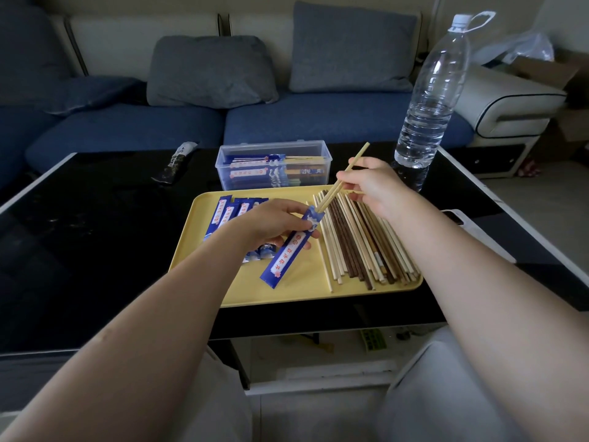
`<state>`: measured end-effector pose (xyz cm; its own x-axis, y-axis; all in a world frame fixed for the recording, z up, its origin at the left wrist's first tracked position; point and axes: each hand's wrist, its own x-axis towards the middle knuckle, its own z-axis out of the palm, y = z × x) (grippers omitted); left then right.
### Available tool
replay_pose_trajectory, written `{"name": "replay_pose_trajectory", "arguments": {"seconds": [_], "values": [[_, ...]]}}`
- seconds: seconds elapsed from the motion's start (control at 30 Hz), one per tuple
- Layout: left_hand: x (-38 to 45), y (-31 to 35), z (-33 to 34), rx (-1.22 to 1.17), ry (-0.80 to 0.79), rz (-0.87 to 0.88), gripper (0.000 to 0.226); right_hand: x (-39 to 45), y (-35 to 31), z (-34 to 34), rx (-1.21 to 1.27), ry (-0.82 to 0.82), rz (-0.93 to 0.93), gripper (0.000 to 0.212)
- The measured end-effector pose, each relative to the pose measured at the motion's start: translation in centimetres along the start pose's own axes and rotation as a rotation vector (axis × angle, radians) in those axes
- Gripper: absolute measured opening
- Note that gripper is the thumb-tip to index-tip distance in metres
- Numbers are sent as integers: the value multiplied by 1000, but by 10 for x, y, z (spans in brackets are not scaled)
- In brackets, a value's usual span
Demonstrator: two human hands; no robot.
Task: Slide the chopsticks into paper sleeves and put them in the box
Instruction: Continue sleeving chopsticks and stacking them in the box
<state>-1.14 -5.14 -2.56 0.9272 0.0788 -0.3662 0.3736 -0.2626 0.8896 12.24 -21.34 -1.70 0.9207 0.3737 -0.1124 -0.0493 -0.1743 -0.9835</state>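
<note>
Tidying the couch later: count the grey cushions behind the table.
2. One grey cushion leans against the sofa backrest left of centre; the other stands upright to its right, behind the clear box. More may lie outside the view.

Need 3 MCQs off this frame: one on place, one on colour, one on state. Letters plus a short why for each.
1. Where does the clear box stand?
A. on the sofa
B. on the table just beyond the tray
C. on the floor

2. What colour is the tray?
A. yellow
B. red
C. green

3. How far are the pale chopsticks into the sleeve?
A. fully inside
B. only the tips at its mouth
C. lying apart on the tray

Answers:
1 B: the box sits on the black table, behind the tray's far edge.
2 A: its rim and bare floor are yellow.
3 B: the right hand holds them with most of their length out, while the left hand grips the blue sleeve.
</note>
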Motion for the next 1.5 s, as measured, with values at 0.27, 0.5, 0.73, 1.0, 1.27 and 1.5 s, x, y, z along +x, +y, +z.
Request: {"name": "replay_pose_trajectory", "arguments": {"seconds": [0.27,0.5,0.73,1.0,1.27,1.5], "values": [[2,1,0,-104,55,38,16,-7,-2,14,-232,-108,-112,93],[-1,5,-5,-9,184,19,26,-7,-3,17,57,-19,-77,31],[2,9,-14,368,517,117,31,-3,-2,9,412,-27,49,18],[12,-1,-28,669,1018,209,48,19,-30,21,840,237,86,5],[32,-6,-30,726,759,8,45,56,-48,50,687,268,187,13],[36,-10,-34,807,680,-23,41,75,-36,66,569,85,154,33]]}}
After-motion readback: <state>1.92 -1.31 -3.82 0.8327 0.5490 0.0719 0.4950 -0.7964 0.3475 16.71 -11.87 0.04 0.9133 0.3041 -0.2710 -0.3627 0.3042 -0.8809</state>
